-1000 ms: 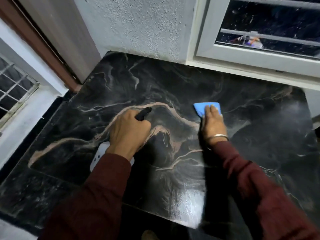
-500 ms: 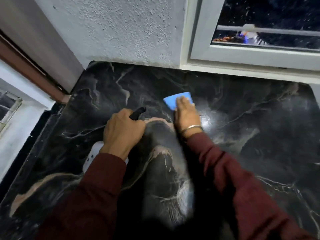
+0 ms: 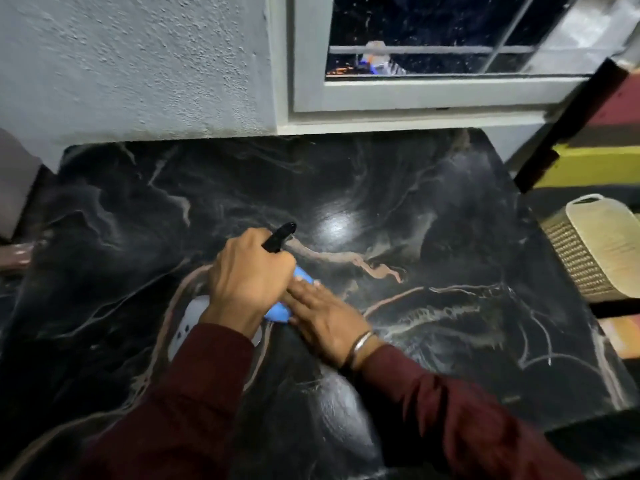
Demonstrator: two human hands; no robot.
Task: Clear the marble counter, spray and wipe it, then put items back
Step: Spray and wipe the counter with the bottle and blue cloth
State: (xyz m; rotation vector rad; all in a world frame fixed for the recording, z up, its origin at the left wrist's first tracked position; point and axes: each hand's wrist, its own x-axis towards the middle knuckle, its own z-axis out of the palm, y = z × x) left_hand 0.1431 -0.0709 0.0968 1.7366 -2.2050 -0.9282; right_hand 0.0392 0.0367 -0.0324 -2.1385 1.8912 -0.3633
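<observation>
Black marble counter (image 3: 398, 209), veined in tan, lies bare of items under the window (image 3: 433, 50), so the wiping step looks to be in hand. Left hand (image 3: 249, 282) grips the spray bottle (image 3: 194, 317) by its black nozzle; right hand (image 3: 325, 317) presses flat on the blue cloth (image 3: 277, 311) beneath. Next: sweep toward unwiped edges.

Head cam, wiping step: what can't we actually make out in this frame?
- Spray bottle: the left hand and sleeve cover its body; only the black nozzle and a white patch show.
- Blue cloth: mostly hidden under both hands; its extent is unclear.
- Right hand: motion-blurred, fingers lie flat on the cloth.
- Woven basket: cut off by the right edge.
- Marble counter: near edge hidden by the sleeves.
</observation>
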